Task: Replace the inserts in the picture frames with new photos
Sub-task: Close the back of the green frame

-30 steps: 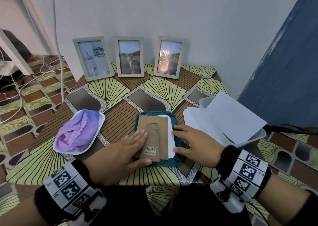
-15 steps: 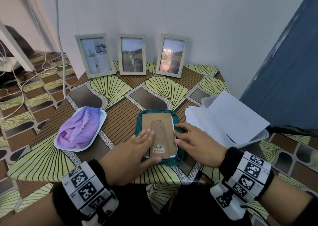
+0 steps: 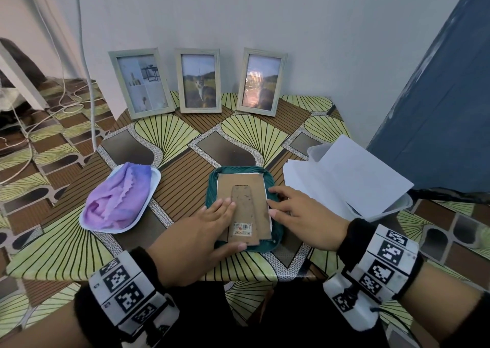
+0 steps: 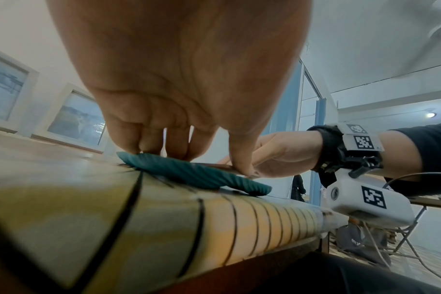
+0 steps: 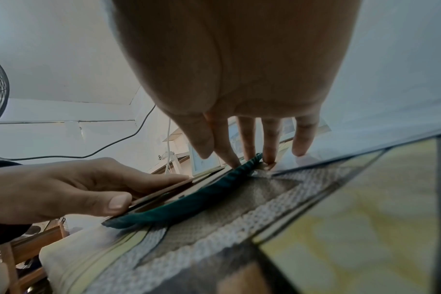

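Frame back (image 3: 241, 201), cardboard, face-down on teal mat (image 3: 212, 188); front hidden. Left hand (image 3: 196, 231) flat, fingers straight, pressing back. Right hand (image 3: 299, 215) fingers spread on right edge.

Barcode sticker (image 3: 242, 228) on the lower end of the cardboard stand flap (image 3: 244, 212) — bars visible, digits and coloured print too small to read. Wrist bands (image 3: 384, 261) carry black-and-white square marker codes — no letters. No other legible text.
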Demonstrator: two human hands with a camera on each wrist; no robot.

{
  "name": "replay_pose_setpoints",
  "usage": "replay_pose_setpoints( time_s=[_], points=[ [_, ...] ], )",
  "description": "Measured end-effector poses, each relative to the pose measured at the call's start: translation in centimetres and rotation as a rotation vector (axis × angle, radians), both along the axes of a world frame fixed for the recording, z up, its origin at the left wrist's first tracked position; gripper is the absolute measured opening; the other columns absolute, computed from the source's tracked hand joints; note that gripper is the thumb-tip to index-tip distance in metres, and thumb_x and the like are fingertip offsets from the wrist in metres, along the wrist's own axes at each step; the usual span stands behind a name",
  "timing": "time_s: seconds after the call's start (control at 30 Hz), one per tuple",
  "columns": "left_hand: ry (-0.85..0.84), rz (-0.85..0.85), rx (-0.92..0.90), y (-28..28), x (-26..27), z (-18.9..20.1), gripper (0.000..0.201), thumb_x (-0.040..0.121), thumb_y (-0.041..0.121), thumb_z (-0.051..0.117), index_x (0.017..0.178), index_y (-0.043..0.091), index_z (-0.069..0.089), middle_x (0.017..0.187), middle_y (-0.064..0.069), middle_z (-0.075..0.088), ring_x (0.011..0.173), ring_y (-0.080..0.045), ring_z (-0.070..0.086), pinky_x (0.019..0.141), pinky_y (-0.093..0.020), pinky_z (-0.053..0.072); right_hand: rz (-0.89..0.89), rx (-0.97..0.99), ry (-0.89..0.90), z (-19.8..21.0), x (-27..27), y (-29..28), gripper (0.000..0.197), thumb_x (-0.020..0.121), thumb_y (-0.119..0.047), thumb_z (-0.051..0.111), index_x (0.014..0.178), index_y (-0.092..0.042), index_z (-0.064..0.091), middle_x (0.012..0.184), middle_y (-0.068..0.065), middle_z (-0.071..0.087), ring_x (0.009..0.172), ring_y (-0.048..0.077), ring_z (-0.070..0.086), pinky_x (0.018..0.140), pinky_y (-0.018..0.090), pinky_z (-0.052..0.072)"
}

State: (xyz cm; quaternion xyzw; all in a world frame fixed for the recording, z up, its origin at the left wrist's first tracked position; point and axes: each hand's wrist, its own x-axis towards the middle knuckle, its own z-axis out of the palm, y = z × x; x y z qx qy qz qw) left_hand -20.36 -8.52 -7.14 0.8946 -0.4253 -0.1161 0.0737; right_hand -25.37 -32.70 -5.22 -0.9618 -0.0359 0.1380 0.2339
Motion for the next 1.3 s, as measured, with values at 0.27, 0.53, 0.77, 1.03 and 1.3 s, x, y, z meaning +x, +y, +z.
replay_pose_setpoints(
  time_s=[0.27, 0.53, 0.77, 1.03, 1.3],
  points=[
    [-0.006, 0.017, 0.013, -0.2, -0.1, 0.2, 0.097, 0.078, 0.079, 0.009, 0.156, 0.024, -0.005, 0.162, 0.010, -0.006, 0.143, 0.005, -0.013, 0.117, -0.016, -0.002, -0.002, 0.092, 0.001, 0.0, -0.1, 0.0, 0.038, 0.103, -0.029, 0.044, 0.102, -0.005, 0.074, 0.152, -0.001, 0.036, 0.134, 0.010, 0.037, 0.109, 0.030, 0.032],
    [0.012, 0.022, 0.006, -0.3, -0.2, 0.2, 0.090, 0.086, 0.073, 0.020, 0.156, 0.022, -0.004, 0.163, 0.009, -0.006, 0.145, 0.003, -0.013, 0.118, -0.018, -0.002, -0.036, 0.230, 0.015, 0.0, -0.5, 0.0, 0.036, 0.103, -0.025, 0.046, 0.106, -0.001, 0.073, 0.153, -0.001, 0.033, 0.140, 0.003, 0.028, 0.113, 0.030, 0.029],
    [0.093, 0.016, -0.012, -0.2, 0.3, 0.9, 0.088, 0.090, 0.068, 0.034, 0.157, 0.022, 0.001, 0.163, 0.009, -0.001, 0.147, 0.001, -0.005, 0.122, -0.024, 0.003, 0.016, 0.073, -0.079, -0.1, -0.3, 0.0, 0.030, 0.100, -0.027, 0.050, 0.110, -0.011, 0.074, 0.153, -0.002, 0.039, 0.137, 0.001, 0.032, 0.101, 0.018, 0.031],
    [0.030, 0.000, 0.014, -0.1, 0.3, 0.6, 0.092, 0.084, 0.075, 0.023, 0.157, 0.023, 0.000, 0.163, 0.009, -0.001, 0.147, 0.000, -0.005, 0.122, -0.024, 0.006, 0.048, -0.059, -0.095, 0.0, -0.5, 0.1, 0.040, 0.093, -0.029, 0.056, 0.131, -0.019, 0.063, 0.159, -0.004, 0.031, 0.139, 0.011, 0.037, 0.108, 0.022, 0.031],
    [0.045, 0.030, -0.033, -0.5, 0.7, 1.3, 0.085, 0.088, 0.074, 0.031, 0.156, 0.028, 0.013, 0.161, 0.011, 0.016, 0.146, -0.002, 0.019, 0.117, -0.022, 0.023, 0.021, -0.064, -0.090, 0.1, -0.2, 0.4, 0.032, 0.095, -0.032, 0.055, 0.119, -0.017, 0.070, 0.154, -0.001, 0.039, 0.137, 0.013, 0.039, 0.107, 0.024, 0.034]
  ],
)
